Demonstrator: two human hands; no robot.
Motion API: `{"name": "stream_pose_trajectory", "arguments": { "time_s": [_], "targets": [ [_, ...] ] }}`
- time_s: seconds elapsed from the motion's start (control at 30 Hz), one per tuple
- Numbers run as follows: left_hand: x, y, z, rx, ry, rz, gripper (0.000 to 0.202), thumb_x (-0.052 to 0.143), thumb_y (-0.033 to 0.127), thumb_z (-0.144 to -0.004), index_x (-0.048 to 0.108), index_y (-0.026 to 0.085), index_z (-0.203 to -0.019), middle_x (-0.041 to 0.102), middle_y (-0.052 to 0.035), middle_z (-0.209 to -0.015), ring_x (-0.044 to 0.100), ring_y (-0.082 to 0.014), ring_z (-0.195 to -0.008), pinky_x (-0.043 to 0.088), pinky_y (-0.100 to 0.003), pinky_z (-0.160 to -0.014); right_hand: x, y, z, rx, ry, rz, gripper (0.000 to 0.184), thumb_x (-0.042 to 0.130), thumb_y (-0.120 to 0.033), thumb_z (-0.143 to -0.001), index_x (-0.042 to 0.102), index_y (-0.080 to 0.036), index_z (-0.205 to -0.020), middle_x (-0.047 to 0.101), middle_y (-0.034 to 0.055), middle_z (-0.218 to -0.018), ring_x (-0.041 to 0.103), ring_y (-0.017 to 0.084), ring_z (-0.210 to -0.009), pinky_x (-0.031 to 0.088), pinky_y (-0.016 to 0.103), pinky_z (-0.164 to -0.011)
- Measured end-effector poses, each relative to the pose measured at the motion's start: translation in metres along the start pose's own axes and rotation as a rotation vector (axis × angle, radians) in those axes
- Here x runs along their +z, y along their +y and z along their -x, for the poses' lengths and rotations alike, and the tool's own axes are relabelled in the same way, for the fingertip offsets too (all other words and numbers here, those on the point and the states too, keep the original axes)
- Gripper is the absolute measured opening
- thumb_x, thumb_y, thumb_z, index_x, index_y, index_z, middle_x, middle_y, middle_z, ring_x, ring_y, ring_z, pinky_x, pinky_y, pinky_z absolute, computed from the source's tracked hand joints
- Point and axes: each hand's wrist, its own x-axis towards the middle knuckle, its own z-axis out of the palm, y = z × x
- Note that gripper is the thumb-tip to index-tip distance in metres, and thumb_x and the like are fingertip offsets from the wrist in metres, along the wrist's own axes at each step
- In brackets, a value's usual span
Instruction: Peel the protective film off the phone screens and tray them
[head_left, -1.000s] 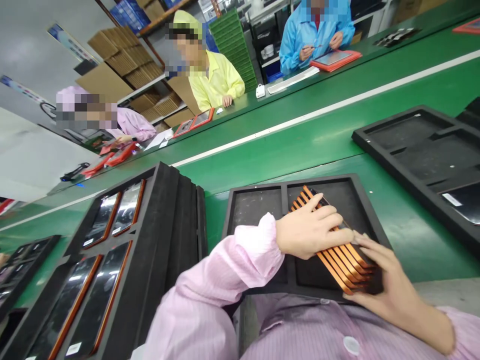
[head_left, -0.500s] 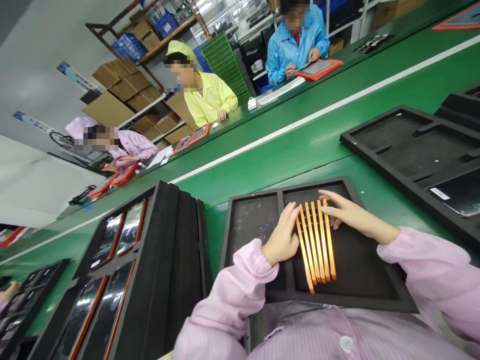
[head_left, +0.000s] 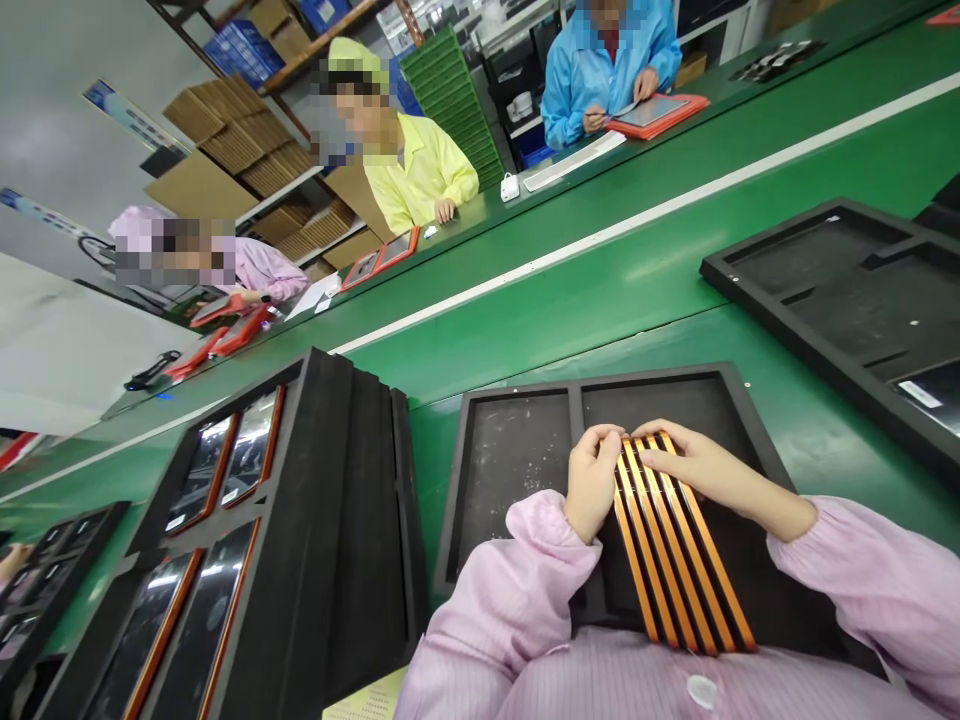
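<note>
Several thin panels with orange edges point(head_left: 679, 560) stand on edge side by side, with dark gaps between them. They slant from my hands down toward my body, their near ends against my smock. My left hand point(head_left: 592, 480) is closed around the far left corner of the row. Lying over the far right part, my right hand point(head_left: 679, 462) grips the row with its fingers bent across the edges. Beneath is a black foam tray point(head_left: 517, 395) with a divider; the panels are over its right compartment.
At left, a stack of black foam trays point(head_left: 352, 520) holds glossy orange-edged panels point(head_left: 221, 610). Another black tray point(head_left: 832, 290) lies at right with a dark panel point(head_left: 937, 395). Across the green bench point(head_left: 525, 330), three co-workers sit by red-framed pieces point(head_left: 660, 115).
The panels have swung, their near ends now closer to my body and farther right. Both hands have come nearer to me, and the gaps between panels look wider. The view has shifted slightly.
</note>
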Motion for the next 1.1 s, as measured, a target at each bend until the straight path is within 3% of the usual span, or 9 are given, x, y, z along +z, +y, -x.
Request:
{"name": "stream_pose_trajectory", "arguments": {
  "time_s": [0.1, 0.2, 0.3, 0.47, 0.63, 0.8, 0.97, 1.1],
  "targets": [
    [-0.013, 0.001, 0.001, -0.042, -0.150, 0.085, 0.037, 0.070, 0.036, -0.065, 0.066, 0.021, -0.099, 0.067, -0.0051, -0.105, 0.059, -0.0240, -0.105, 0.043, -0.039, -0.097, -0.005, 0.000, 0.008, -0.016, -0.033, -0.040, 0.054, 0.057, -0.057, -0.075, 0.056, -0.021, -0.114, 0.065, 0.0076, -0.101, 0.061, 0.028, -0.099, 0.054, 0.037, -0.075],
    [-0.025, 0.001, -0.001, -0.073, -0.292, 0.162, 0.053, 0.075, 0.033, -0.057, 0.065, 0.022, -0.108, 0.064, -0.0063, -0.119, 0.054, -0.0285, -0.118, 0.039, -0.042, -0.104, -0.015, 0.001, 0.012, -0.049, -0.157, -0.106, 0.054, 0.054, -0.047, -0.079, 0.052, -0.022, -0.127, 0.065, 0.0081, -0.103, 0.063, 0.029, -0.098, 0.057, 0.037, -0.069],
    [-0.031, -0.001, -0.003, -0.102, -0.390, 0.190, 0.060, 0.079, 0.028, -0.056, 0.064, 0.024, -0.114, 0.063, -0.0065, -0.122, 0.054, -0.0292, -0.117, 0.039, -0.045, -0.104, -0.023, 0.003, 0.011, -0.103, -0.245, -0.153, 0.053, 0.057, -0.034, -0.080, 0.051, -0.023, -0.132, 0.067, 0.0068, -0.102, 0.065, 0.027, -0.097, 0.058, 0.035, -0.068],
    [-0.036, -0.004, -0.006, -0.113, -0.452, 0.202, 0.061, 0.082, 0.031, -0.060, 0.062, 0.026, -0.117, 0.061, -0.0064, -0.125, 0.055, -0.0281, -0.116, 0.038, -0.045, -0.105, -0.025, 0.005, 0.008, -0.094, -0.262, -0.175, 0.050, 0.061, -0.037, -0.083, 0.053, -0.024, -0.131, 0.068, 0.0069, -0.100, 0.066, 0.028, -0.098, 0.059, 0.033, -0.067],
    [-0.039, -0.003, -0.005, -0.099, -0.503, 0.173, 0.061, 0.080, 0.034, -0.067, 0.058, 0.028, -0.124, 0.057, -0.0056, -0.132, 0.051, -0.0280, -0.123, 0.033, -0.046, -0.109, -0.025, 0.002, 0.010, -0.025, -0.265, -0.220, 0.049, 0.062, -0.040, -0.082, 0.053, -0.025, -0.128, 0.067, 0.0063, -0.097, 0.059, 0.030, -0.112, 0.059, 0.036, -0.074],
    [-0.044, -0.003, -0.006, -0.072, -0.611, 0.138, 0.073, 0.080, 0.033, -0.067, 0.048, 0.032, -0.133, 0.048, -0.0060, -0.141, 0.045, -0.0295, -0.130, 0.033, -0.048, -0.110, -0.028, 0.002, 0.013, -0.063, -0.351, -0.209, 0.053, 0.063, -0.037, -0.084, 0.046, -0.030, -0.134, 0.060, 0.0064, -0.123, 0.054, 0.026, -0.121, 0.052, 0.039, -0.093],
    [-0.042, -0.001, -0.006, -0.055, -0.596, 0.098, 0.072, 0.080, 0.035, -0.067, 0.048, 0.027, -0.131, 0.050, -0.0079, -0.136, 0.046, -0.0298, -0.127, 0.033, -0.048, -0.110, -0.025, 0.008, 0.012, -0.060, -0.341, -0.199, 0.062, 0.064, -0.047, -0.080, 0.043, -0.029, -0.135, 0.060, 0.0080, -0.124, 0.061, 0.028, -0.111, 0.053, 0.043, -0.089],
    [-0.033, 0.006, -0.003, -0.081, -0.453, 0.011, 0.057, 0.075, 0.034, -0.068, 0.053, 0.022, -0.119, 0.057, -0.0081, -0.124, 0.053, -0.0284, -0.117, 0.038, -0.044, -0.104, -0.018, -0.002, 0.011, 0.074, -0.209, -0.015, 0.060, 0.059, -0.053, -0.078, 0.047, -0.024, -0.129, 0.063, 0.0095, -0.114, 0.058, 0.031, -0.113, 0.047, 0.048, -0.098]
  ]
}}
